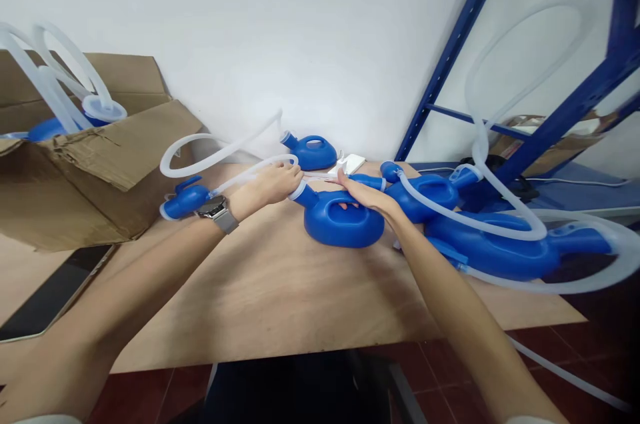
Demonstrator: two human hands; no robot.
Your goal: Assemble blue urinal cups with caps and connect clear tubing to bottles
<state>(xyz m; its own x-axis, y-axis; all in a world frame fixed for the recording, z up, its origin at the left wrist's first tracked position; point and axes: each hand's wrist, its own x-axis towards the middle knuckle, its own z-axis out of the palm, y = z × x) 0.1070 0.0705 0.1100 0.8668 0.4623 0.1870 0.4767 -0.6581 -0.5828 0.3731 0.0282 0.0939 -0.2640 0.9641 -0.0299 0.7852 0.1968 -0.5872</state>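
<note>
A blue plastic urinal bottle (345, 229) lies in front of me on the wooden table, its neck pointing left. My right hand (364, 193) grips it at the handle, with fingertips showing through the opening and the thumb raised. At the bottle's mouth, my left hand (277, 183) is closed around the end of a translucent tube (245, 174); the fingers hide the joint itself. This tube runs left to a small blue urinal head (187, 201) with a white rim, lying beside my wristwatch. Just behind stands another blue urinal bottle (313, 154).
An open cardboard box (100, 177) with tubes and blue parts stands left, a dark phone (55, 291) before it. More blue bottles (500, 247) with looping tubes crowd the right, near a blue metal rack (450, 44). Something small and white (350, 164) lies near the wall.
</note>
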